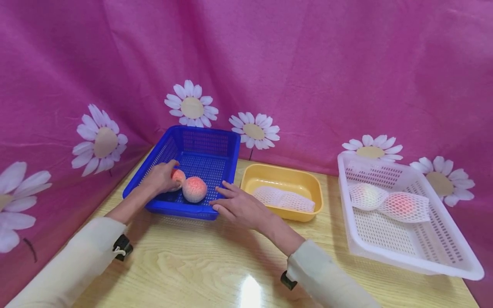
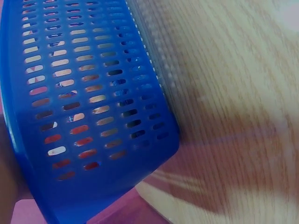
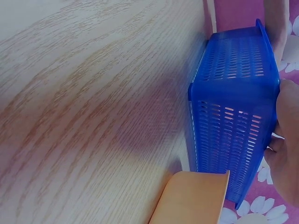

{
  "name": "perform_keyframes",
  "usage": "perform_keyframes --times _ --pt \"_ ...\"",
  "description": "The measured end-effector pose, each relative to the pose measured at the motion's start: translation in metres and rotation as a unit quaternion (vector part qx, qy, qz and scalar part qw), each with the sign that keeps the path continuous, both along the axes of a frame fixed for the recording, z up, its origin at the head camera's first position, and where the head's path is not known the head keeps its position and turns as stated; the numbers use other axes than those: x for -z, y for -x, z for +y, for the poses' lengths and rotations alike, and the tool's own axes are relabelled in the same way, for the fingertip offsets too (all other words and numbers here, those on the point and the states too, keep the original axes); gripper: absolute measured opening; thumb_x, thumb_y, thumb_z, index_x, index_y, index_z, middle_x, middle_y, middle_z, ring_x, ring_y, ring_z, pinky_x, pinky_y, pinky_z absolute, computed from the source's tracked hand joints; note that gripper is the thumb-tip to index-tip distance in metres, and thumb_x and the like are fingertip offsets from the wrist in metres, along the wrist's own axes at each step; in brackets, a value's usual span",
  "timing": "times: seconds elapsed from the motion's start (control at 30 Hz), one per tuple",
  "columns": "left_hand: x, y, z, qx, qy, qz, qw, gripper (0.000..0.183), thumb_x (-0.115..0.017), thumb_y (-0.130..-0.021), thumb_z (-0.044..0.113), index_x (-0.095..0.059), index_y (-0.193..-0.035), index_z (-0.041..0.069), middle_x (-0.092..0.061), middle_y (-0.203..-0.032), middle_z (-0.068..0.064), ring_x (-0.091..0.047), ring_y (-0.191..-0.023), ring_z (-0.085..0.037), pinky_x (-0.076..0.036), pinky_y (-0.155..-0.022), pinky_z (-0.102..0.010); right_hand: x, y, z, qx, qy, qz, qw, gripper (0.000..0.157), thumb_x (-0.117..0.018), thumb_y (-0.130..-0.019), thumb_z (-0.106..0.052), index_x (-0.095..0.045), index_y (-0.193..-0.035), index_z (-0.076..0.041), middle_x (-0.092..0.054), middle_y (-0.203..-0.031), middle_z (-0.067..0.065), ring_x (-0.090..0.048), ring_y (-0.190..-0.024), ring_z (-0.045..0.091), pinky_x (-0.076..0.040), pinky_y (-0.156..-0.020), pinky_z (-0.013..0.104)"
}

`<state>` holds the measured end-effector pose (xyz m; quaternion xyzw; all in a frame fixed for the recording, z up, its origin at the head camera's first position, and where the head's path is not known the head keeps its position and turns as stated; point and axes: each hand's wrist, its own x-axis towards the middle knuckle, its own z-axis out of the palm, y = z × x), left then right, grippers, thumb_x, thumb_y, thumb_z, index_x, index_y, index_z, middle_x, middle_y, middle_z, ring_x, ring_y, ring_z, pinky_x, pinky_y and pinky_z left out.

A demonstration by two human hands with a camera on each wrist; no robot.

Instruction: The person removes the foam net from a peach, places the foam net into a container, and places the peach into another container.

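Observation:
In the head view, a blue basket (image 1: 209, 209) stands at the left with two pink-and-white peaches in it. My left hand (image 1: 158, 177) reaches over its left side and holds one peach (image 1: 178, 179), which the fingers partly cover. Beside it, touching or nearly so, lies the other peach (image 1: 194, 189). At the basket's right rim, my right hand (image 1: 245, 206) has its fingers spread and extended over the edge. The right wrist view shows that hand (image 3: 287, 144) against the rim. Through the slots of the basket wall (image 2: 93, 186) in the left wrist view, reddish patches show.
Right of the blue basket, a yellow tray (image 1: 283, 171) holds white foam netting (image 1: 283, 198). Farther right, a white basket (image 1: 408, 259) contains two net-wrapped fruits, one pale (image 1: 367, 196) and one pink (image 1: 404, 206). A magenta flowered cloth (image 1: 300, 77) hangs behind the wooden table (image 1: 185, 261).

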<state>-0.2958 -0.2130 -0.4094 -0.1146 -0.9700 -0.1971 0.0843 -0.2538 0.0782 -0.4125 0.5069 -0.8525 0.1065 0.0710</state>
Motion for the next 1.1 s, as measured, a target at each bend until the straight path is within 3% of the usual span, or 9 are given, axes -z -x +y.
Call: perform_keyframes --times 0.27,0.4,0.53,0.73,1.1 --pt "-0.007 0.0 0.003 0.016 0.003 0.023 0.9996 0.057 -0.074 -0.074 0.006 -0.054 -0.125 -0.01 -0.062 -0.11 -0.035 -0.058 -0.105 -0.051 -0.047 -0.09 -0.058 -0.001 0.0 -0.001 0.009 -0.005 -0.007 1.0 0.037 -0.045 -0.107 -0.029 -0.067 -0.133 -0.014 -0.053 -0.144 0.012 -0.033 -0.143 0.033 -0.021 -0.118 0.04" --pt "-0.012 0.0 0.009 0.012 0.001 0.01 0.9999 0.061 -0.073 -0.076 0.007 -0.052 -0.132 -0.008 -0.057 -0.122 -0.037 -0.053 -0.115 -0.052 -0.043 -0.098 -0.059 -0.001 -0.001 -0.001 0.007 0.001 0.001 1.0 0.036 -0.046 -0.107 -0.029 -0.068 -0.131 -0.013 -0.053 -0.143 0.013 -0.034 -0.142 0.034 -0.023 -0.118 0.041" --pt "-0.016 -0.002 0.015 0.009 -0.004 0.009 0.9999 0.062 -0.066 -0.079 0.005 -0.049 -0.138 -0.004 -0.049 -0.131 -0.039 -0.048 -0.119 -0.056 -0.041 -0.1 -0.062 -0.001 -0.001 -0.001 0.001 0.007 0.029 1.0 0.036 -0.047 -0.107 -0.029 -0.069 -0.13 -0.012 -0.057 -0.139 0.012 -0.038 -0.141 0.031 -0.022 -0.119 0.042" --pt "-0.023 -0.006 0.027 0.002 0.002 0.009 1.0 0.065 -0.061 -0.08 0.002 -0.047 -0.143 0.002 -0.046 -0.138 -0.034 -0.047 -0.12 -0.055 -0.046 -0.091 -0.066 -0.003 -0.001 -0.002 0.013 -0.006 0.081 0.997 0.037 -0.047 -0.106 -0.032 -0.067 -0.132 -0.014 -0.059 -0.137 0.011 -0.042 -0.138 0.028 -0.022 -0.119 0.043" --pt "-0.03 -0.009 0.049 0.002 -0.006 0.015 0.9999 0.059 -0.066 -0.088 0.013 -0.049 -0.145 0.008 -0.047 -0.142 -0.026 -0.045 -0.126 -0.049 -0.045 -0.092 -0.065 -0.02 -0.007 0.006 0.052 -0.01 0.056 0.997 0.036 -0.055 -0.103 -0.031 -0.065 -0.135 -0.015 -0.054 -0.142 0.017 -0.041 -0.138 0.038 -0.024 -0.118 0.043"
